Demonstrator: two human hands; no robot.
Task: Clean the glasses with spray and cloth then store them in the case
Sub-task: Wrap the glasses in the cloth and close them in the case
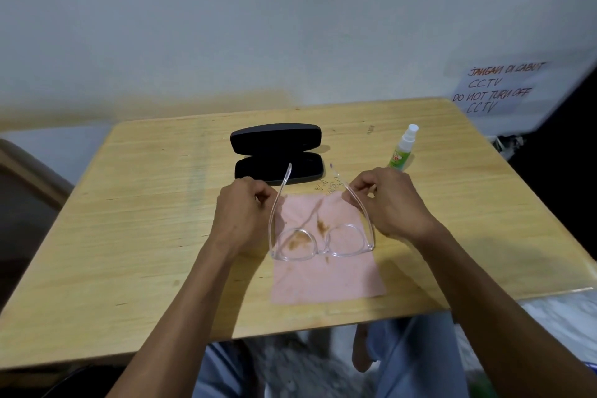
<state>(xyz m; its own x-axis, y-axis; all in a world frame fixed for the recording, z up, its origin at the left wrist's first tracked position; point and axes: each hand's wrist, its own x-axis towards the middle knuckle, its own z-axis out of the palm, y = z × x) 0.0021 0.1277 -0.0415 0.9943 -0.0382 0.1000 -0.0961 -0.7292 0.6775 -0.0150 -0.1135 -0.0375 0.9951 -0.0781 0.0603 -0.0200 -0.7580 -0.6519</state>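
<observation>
Both hands pinch the clear glasses by the temples

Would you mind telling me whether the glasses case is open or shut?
Open: the case has its lid raised behind the empty lower shell, beyond the glasses.

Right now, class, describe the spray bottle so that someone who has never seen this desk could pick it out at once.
Start at the wooden table by the white wall. Beyond the right hand, toward the far right of the table, the spray bottle stands upright. It is the only upright thing there: slim, with a green label and a white nozzle, whereas the black case lies open and the pink cloth lies flat.
</observation>
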